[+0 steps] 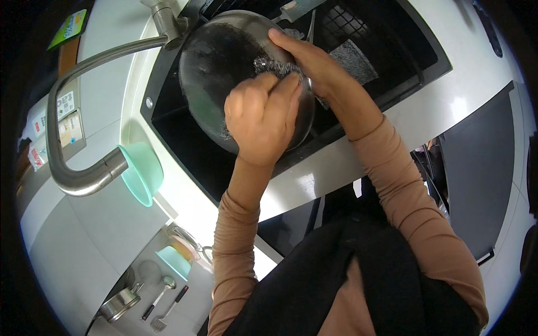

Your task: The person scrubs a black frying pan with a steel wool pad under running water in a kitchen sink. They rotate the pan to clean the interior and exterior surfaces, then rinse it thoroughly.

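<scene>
A round dark metal pan or wok [210, 71], its curved surface facing up and wet in places, is over the black sink [180, 155]. Bunched on that surface, my left hand [265, 113] presses a steel wool scourer [277, 67], mostly hidden under the fingers. My right hand [315, 63] grips the far right rim, thumb on top and fingers out of sight beneath. Beside the right wrist, a grey mesh cloth or pad [355, 62] lies in the sink. A scraper-like tool [294, 9] is at the sink's back.
A curved steel faucet [54, 117] arches at left, above a mint plastic basin [145, 172]. White counter edging [403, 113] runs before the sink. At lower left are a steel pot [121, 303], a ladle [168, 283] and a slotted turner [159, 323]. A dark cabinet front [479, 176] is at right.
</scene>
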`<state>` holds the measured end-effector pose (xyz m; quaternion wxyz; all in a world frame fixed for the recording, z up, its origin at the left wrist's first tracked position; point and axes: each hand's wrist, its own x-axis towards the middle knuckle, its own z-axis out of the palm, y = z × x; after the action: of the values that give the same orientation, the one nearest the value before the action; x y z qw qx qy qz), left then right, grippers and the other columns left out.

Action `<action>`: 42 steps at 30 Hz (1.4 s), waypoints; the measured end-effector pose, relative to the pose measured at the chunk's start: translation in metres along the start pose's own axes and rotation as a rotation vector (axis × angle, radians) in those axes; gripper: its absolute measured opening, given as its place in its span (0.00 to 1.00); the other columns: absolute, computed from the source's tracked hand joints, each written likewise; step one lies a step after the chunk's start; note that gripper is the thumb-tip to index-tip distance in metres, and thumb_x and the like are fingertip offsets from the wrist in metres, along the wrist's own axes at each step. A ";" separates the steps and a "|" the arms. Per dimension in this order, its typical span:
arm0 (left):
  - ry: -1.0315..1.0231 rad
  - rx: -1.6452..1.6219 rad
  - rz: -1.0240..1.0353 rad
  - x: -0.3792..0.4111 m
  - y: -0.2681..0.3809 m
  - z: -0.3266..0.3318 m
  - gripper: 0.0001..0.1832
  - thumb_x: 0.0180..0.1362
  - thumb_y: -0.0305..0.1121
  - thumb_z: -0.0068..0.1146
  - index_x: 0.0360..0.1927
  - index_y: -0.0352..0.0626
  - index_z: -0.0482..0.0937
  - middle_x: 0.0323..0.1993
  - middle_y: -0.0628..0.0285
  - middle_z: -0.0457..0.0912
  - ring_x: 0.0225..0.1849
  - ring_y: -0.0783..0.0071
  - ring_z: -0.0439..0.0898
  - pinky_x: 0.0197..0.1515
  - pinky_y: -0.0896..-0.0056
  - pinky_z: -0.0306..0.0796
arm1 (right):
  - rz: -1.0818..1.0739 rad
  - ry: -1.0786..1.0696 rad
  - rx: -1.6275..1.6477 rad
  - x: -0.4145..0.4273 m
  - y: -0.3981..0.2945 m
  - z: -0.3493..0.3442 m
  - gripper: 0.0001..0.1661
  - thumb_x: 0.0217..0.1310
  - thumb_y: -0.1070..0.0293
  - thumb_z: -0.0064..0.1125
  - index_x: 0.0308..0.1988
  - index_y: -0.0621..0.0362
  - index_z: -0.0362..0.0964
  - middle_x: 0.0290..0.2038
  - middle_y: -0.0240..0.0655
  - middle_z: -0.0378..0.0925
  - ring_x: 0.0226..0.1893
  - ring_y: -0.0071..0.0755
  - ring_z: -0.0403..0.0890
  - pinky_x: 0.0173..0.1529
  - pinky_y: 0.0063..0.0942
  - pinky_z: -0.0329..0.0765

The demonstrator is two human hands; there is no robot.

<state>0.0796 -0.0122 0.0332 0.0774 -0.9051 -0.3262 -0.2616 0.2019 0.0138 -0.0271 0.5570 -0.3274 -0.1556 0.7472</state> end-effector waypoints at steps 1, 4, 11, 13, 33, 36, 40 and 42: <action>-0.017 0.019 0.014 -0.009 0.000 -0.003 0.13 0.45 0.34 0.66 0.37 0.52 0.82 0.35 0.68 0.72 0.36 0.70 0.70 0.39 0.70 0.62 | 0.008 -0.004 0.019 0.000 0.000 0.000 0.29 0.62 0.47 0.52 0.49 0.63 0.72 0.44 0.37 0.77 0.41 0.28 0.78 0.47 0.25 0.75; -0.036 0.036 0.008 -0.043 0.003 -0.015 0.13 0.45 0.35 0.66 0.37 0.53 0.81 0.36 0.68 0.72 0.39 0.69 0.70 0.42 0.67 0.61 | 0.019 0.034 -0.061 0.000 0.000 -0.003 0.28 0.62 0.47 0.52 0.47 0.63 0.73 0.42 0.38 0.77 0.41 0.28 0.78 0.46 0.24 0.75; -0.073 0.056 -0.023 -0.099 0.003 -0.032 0.10 0.50 0.35 0.64 0.37 0.52 0.81 0.36 0.68 0.72 0.40 0.69 0.69 0.43 0.65 0.60 | 0.060 -0.017 0.110 0.005 0.005 -0.001 0.27 0.62 0.47 0.53 0.45 0.62 0.73 0.40 0.37 0.78 0.38 0.26 0.79 0.44 0.21 0.77; -0.077 0.027 -0.036 -0.080 0.000 -0.030 0.09 0.51 0.34 0.63 0.37 0.51 0.81 0.35 0.66 0.73 0.39 0.68 0.70 0.43 0.64 0.61 | 0.021 -0.017 0.094 0.005 0.007 -0.001 0.27 0.62 0.48 0.54 0.45 0.62 0.73 0.40 0.37 0.78 0.38 0.25 0.79 0.41 0.22 0.78; -0.033 0.025 -0.142 -0.085 -0.001 -0.033 0.07 0.53 0.29 0.59 0.36 0.43 0.79 0.35 0.61 0.70 0.37 0.66 0.68 0.43 0.65 0.60 | 0.033 -0.008 0.023 0.004 0.004 -0.001 0.26 0.65 0.48 0.49 0.45 0.62 0.74 0.39 0.37 0.78 0.37 0.24 0.79 0.41 0.20 0.77; -0.032 -0.033 -0.103 -0.058 -0.016 -0.027 0.06 0.54 0.29 0.57 0.36 0.44 0.79 0.34 0.60 0.72 0.36 0.64 0.69 0.43 0.64 0.61 | 0.034 0.004 -0.001 0.002 0.001 0.003 0.27 0.64 0.47 0.50 0.45 0.62 0.74 0.39 0.37 0.78 0.38 0.24 0.79 0.41 0.20 0.76; -0.083 -0.065 -0.047 0.015 -0.031 -0.011 0.07 0.54 0.31 0.57 0.36 0.44 0.81 0.33 0.56 0.76 0.39 0.59 0.73 0.44 0.60 0.63 | 0.026 0.061 -0.019 0.005 0.000 -0.002 0.26 0.63 0.47 0.51 0.45 0.61 0.74 0.38 0.35 0.79 0.36 0.23 0.78 0.40 0.21 0.76; -0.027 -0.032 -0.051 0.043 -0.040 0.005 0.06 0.49 0.31 0.62 0.32 0.46 0.82 0.33 0.59 0.75 0.34 0.62 0.72 0.38 0.64 0.64 | -0.014 0.168 -0.052 -0.001 0.000 0.007 0.26 0.63 0.48 0.51 0.44 0.60 0.75 0.37 0.34 0.79 0.34 0.23 0.79 0.38 0.21 0.76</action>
<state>0.0840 0.0436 0.0503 0.0519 -0.9010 -0.3462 -0.2561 0.1974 0.0138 -0.0219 0.5645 -0.4021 -0.1302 0.7090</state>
